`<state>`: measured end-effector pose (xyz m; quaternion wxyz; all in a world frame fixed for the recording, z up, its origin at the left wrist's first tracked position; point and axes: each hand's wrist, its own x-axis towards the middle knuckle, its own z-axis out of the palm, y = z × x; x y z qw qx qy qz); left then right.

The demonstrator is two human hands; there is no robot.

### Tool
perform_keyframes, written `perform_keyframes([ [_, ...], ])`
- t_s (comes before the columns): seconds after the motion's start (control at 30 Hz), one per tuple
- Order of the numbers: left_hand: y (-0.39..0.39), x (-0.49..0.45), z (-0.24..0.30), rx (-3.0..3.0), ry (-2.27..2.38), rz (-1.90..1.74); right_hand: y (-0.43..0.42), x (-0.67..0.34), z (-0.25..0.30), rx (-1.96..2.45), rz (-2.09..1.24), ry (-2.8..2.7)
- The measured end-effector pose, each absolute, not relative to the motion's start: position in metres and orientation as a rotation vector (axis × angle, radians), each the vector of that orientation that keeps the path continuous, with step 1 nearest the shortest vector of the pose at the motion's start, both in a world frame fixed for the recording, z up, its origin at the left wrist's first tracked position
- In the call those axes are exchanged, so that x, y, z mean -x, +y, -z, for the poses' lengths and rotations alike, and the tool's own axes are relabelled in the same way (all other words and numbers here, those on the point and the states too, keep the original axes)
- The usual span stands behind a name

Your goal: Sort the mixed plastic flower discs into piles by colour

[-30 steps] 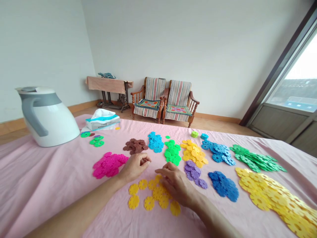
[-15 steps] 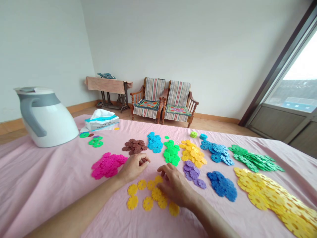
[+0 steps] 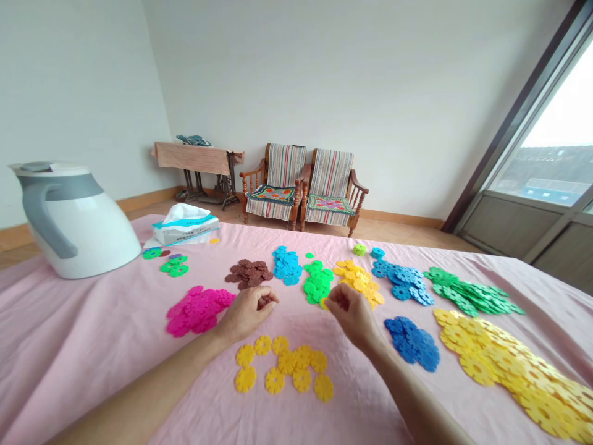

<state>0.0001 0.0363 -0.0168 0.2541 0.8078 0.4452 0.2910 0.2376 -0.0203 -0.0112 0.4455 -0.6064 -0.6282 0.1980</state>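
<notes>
My right hand point(image 3: 353, 314) is raised over the cloth beside the light green and orange-yellow piles, fingertips pinched on a yellow notched snowflake disc point(image 3: 323, 303), mostly hidden by the fingers. My left hand point(image 3: 250, 314) rests between the magenta discs point(image 3: 197, 311) and the brown discs point(image 3: 250, 273), fingers curled in, with nothing visible in them. Nearer to me lie several loose yellow discs point(image 3: 301, 379), some overlapping. Ahead are piles of light blue discs point(image 3: 287, 266), light green discs point(image 3: 317, 282) and orange-yellow discs point(image 3: 359, 278). The purple pile is hidden behind my right hand.
At right on the pink cloth point(image 3: 185, 395) lie dark blue discs point(image 3: 413, 345), blue discs point(image 3: 404, 283), green discs point(image 3: 472, 292) and a long yellow heap point(image 3: 514, 371). A white-grey jug point(image 3: 92, 228) and tissue box point(image 3: 185, 230) stand at left. Two chairs point(image 3: 328, 204) stand beyond.
My right hand has moved up and away from the loose yellow discs, carrying a yellow disc to the light green pile. My left hand stays about where it was. The view shifted slightly.
</notes>
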Motion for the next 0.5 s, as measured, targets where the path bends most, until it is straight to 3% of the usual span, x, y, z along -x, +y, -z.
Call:
perform_keyframes([
  [0.3, 0.038, 0.001, 0.021, -2.173, 1.202, -0.821, 0.001, -0.315, 0.028, 1.638, -0.331, -1.112],
  [0.43, 0.037, 0.000, 0.019, -2.170, 1.199, -0.825, -0.011, -0.291, 0.013, 1.602, -0.397, -1.284],
  [0.5, 0.036, 0.000, 0.018, -2.171, 1.204, -0.819, -0.023, -0.273, 0.002, 1.492, -0.629, -1.612],
])
